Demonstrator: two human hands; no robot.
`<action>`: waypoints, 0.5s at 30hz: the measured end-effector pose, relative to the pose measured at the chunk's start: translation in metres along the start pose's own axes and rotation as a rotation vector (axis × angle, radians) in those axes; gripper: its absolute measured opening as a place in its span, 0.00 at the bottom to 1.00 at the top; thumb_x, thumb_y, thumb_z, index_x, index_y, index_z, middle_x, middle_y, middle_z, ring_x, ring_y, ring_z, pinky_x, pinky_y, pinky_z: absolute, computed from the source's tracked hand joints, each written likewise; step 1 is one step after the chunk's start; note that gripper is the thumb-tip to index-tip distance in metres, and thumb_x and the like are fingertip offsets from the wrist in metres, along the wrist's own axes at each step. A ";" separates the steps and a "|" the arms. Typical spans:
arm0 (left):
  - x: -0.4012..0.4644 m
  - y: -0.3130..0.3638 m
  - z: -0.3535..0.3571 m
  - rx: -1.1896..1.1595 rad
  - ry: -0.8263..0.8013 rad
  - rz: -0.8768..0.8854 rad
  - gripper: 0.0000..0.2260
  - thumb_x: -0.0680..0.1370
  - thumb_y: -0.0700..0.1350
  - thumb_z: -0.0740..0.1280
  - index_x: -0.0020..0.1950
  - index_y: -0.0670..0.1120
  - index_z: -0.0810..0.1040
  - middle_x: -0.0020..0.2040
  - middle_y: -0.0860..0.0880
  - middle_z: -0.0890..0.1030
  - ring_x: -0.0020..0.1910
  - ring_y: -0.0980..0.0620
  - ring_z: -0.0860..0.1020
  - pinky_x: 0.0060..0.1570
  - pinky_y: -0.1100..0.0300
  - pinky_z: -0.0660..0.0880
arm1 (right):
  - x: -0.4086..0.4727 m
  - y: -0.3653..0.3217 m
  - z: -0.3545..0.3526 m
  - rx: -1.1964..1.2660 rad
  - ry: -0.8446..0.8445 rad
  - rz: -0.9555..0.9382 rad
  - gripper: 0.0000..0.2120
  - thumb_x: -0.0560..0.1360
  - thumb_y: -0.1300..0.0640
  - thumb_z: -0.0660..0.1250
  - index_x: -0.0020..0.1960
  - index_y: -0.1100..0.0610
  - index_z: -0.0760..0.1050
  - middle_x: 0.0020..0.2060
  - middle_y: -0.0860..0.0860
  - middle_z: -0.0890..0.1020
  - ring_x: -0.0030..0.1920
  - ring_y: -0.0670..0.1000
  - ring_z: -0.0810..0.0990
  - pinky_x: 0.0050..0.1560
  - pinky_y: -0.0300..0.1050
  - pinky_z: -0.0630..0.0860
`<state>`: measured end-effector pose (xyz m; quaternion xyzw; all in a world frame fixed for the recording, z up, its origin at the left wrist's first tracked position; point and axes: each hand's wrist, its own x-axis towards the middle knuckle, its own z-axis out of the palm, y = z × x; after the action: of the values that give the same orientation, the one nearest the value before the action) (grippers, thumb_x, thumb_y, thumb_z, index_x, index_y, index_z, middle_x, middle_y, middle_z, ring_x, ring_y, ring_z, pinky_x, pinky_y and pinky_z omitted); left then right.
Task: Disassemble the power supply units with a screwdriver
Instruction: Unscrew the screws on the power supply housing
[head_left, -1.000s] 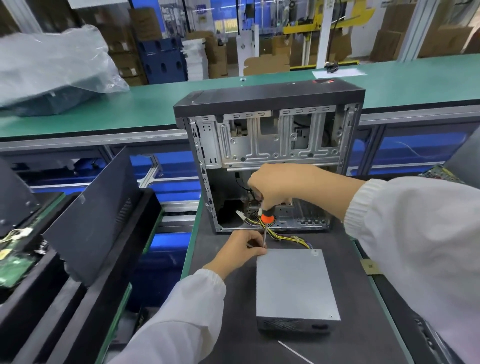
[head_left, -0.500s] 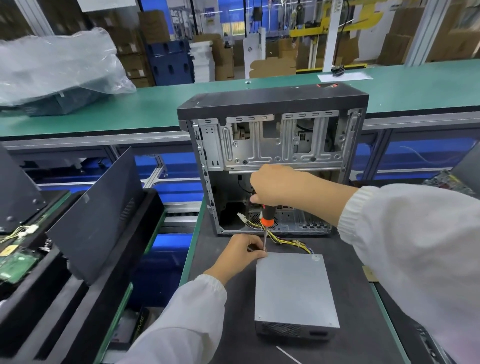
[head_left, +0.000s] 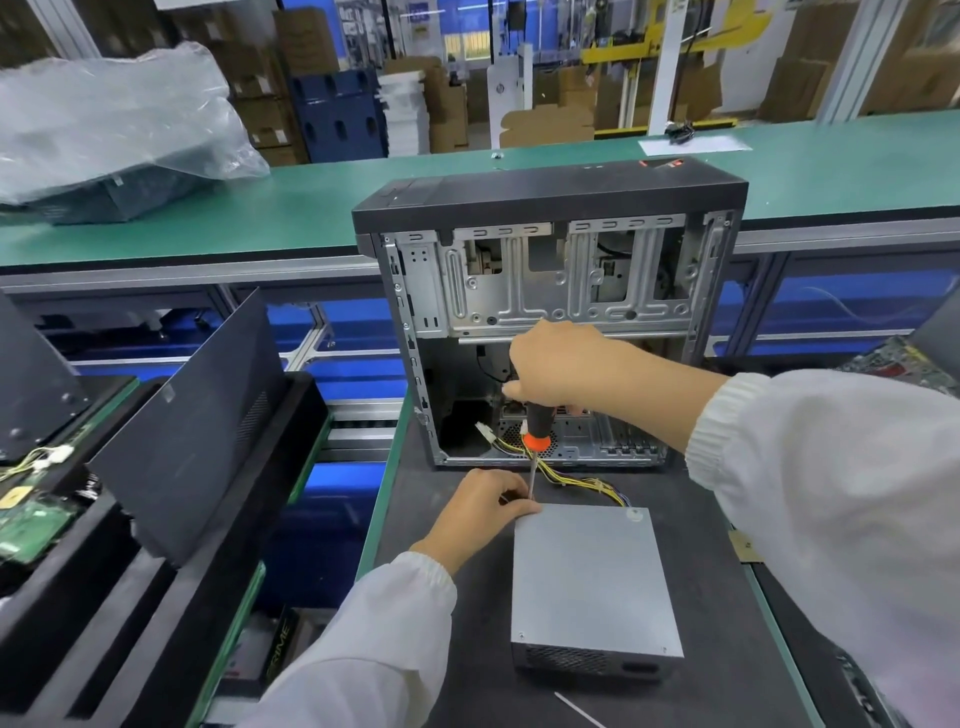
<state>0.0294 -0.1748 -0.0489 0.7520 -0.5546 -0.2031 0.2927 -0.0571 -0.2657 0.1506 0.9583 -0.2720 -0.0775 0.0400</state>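
So, counts: 1 power supply unit (head_left: 592, 577), 1 screwdriver (head_left: 535, 434), 1 open PC case (head_left: 550, 322), 2 hands. PSU lies flat on the dark mat (head_left: 431, 525), just right of and below the left hand (head_left: 480, 506), under and nearer than the right hand (head_left: 558, 371). Right hand is clenched round the screwdriver's black handle, shaft pointing down w/ tip at the PSU's far-left corner. Left hand's fingers curl at that corner, touching the PSU edge & steadying the shaft near the tip; exact pinch can't be told. Yellow wire bundle (head_left: 571, 475) runs from the PSU's far edge into the case, btwn the hands. Vs 0.5 s ago: hands, tool & PSU hold the same spots; no clear change.
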 end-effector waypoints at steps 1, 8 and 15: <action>0.000 0.000 0.000 0.028 0.007 0.005 0.09 0.76 0.49 0.71 0.51 0.45 0.84 0.45 0.52 0.82 0.44 0.57 0.77 0.49 0.67 0.72 | 0.000 0.002 -0.002 0.028 -0.046 -0.028 0.17 0.79 0.49 0.62 0.38 0.59 0.68 0.30 0.51 0.72 0.25 0.49 0.73 0.25 0.41 0.68; -0.002 0.005 0.004 0.204 0.085 0.041 0.12 0.77 0.54 0.68 0.48 0.45 0.81 0.45 0.49 0.82 0.41 0.56 0.73 0.44 0.65 0.68 | -0.005 0.007 -0.011 0.185 -0.239 -0.170 0.07 0.73 0.65 0.70 0.50 0.58 0.78 0.47 0.54 0.78 0.39 0.55 0.82 0.29 0.38 0.72; 0.000 0.008 0.000 0.270 0.163 0.022 0.11 0.78 0.53 0.67 0.47 0.45 0.78 0.45 0.48 0.81 0.43 0.51 0.77 0.43 0.63 0.70 | -0.005 0.014 -0.019 0.247 -0.226 -0.157 0.08 0.72 0.66 0.70 0.49 0.56 0.79 0.47 0.54 0.79 0.46 0.58 0.83 0.32 0.39 0.73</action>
<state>0.0235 -0.1767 -0.0437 0.7923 -0.5595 -0.0615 0.2353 -0.0654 -0.2742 0.1712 0.9595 -0.2064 -0.1535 -0.1149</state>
